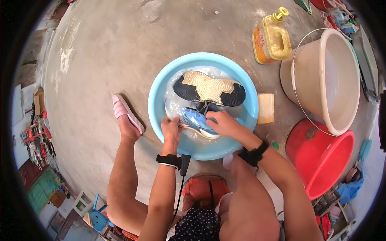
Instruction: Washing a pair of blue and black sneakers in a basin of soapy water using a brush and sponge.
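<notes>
A light-blue basin (158, 86) of cloudy, sudsy water stands on the floor in front of me. In its near half lies a blue sneaker (194, 117) with a white sole, partly in the water. My left hand (170, 129) grips the sneaker's left end with bent fingers. From the right, my right hand (226, 123) closes its fingers on the shoe's upper near the opening; its fingertips are partly hidden. Beyond it, a second shoe (210, 89) rests sole up, its tread cream and black.
A yellowish block (265, 108), like a bar of soap, touches the basin's right side. Farther right stand a yellow jug (274, 40), a beige bucket (300, 76) with a wire handle and a red tub (299, 150). My pink slipper (120, 107) is left of the basin.
</notes>
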Tool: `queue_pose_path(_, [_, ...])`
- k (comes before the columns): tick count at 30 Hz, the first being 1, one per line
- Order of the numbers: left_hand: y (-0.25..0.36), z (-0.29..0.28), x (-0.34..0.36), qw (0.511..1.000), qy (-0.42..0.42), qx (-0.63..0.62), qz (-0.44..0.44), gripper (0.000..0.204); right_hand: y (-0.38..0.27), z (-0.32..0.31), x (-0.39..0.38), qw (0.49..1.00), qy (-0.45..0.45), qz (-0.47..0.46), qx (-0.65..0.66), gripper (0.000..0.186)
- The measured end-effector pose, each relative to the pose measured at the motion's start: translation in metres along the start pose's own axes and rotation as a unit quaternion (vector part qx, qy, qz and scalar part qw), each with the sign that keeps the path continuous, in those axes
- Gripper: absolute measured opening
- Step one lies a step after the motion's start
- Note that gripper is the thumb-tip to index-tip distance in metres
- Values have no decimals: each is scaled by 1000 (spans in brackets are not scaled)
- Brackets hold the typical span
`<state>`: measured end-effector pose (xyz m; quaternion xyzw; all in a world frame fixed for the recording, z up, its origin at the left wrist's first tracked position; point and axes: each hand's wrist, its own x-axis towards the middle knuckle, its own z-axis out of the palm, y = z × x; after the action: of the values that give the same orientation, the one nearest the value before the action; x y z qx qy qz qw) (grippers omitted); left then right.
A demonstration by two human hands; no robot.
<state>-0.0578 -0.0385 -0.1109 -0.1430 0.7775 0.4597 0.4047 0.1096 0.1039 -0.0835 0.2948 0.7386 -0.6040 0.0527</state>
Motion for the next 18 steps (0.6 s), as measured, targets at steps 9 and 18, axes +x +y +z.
queue_pose_path(9, [5, -11, -7, 980, 71, -58, 176, 20, -13, -50, -55, 997, -38, 6, -64, 23])
queue_pose_path(18, [34, -2, -91, 896, 103, 117, 416, 27, -16, -26, -30, 934, -18, 6, -357, 28])
